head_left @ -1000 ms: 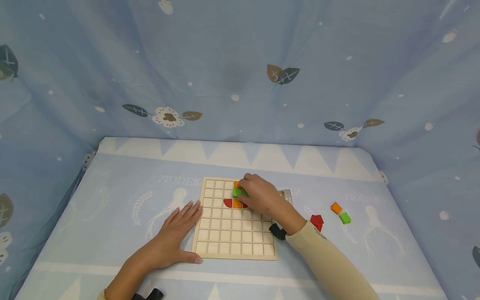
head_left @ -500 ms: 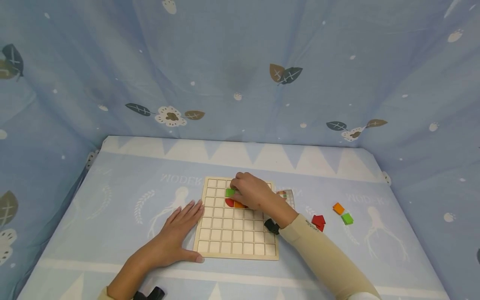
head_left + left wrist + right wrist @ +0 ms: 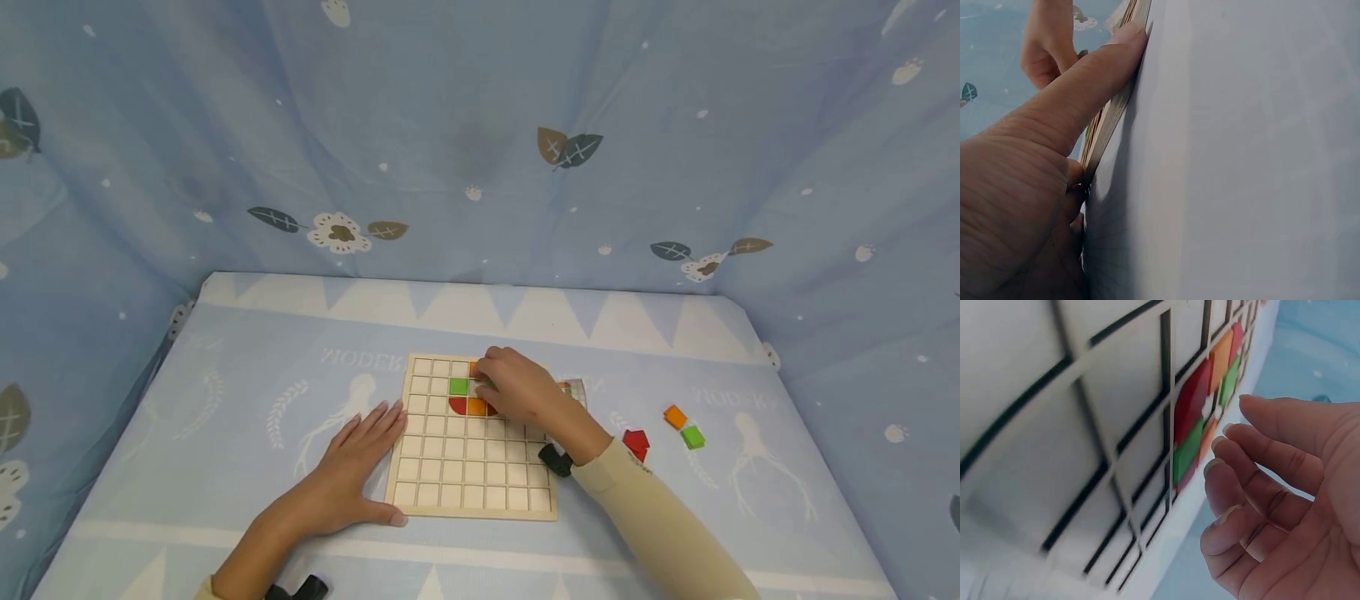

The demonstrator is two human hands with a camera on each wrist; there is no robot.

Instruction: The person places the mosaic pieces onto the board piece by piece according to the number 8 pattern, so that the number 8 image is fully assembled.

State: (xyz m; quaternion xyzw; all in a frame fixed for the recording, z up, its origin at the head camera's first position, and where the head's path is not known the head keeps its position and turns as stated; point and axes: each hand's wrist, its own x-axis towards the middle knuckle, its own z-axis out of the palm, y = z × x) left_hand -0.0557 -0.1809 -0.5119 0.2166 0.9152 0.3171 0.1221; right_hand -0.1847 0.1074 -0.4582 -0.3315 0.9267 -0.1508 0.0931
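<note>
So, left to right: the left grip lies flat and spread on the desk, fingers straight, no pinch, nothing in it. Its fingertips are up against the near side of the wooden grid board, and the left wrist view shows the thumb on the board's edge, so I'd read that as steadying. The board sits between the two grips, and the coloured bits are mostly just under and beside the right one. Just left of the right grip's fingertips there's a green square tile, with a rounded red piece and an orange square tile in the row closer to the person. The right grip itself is loosely curled, with a narrow gap between thumb and fingers, and the right wrist view shows nothing held; can't tell if a fingertip is touching a tile. Looks to me like the step is laying pieces into the cells, and the next move probably calls for squaring one up or fetching another. Right of that grip, a printed card pokes out past the wrist, then further off come the loose red pieces, an orange tile and a green tile.
</note>
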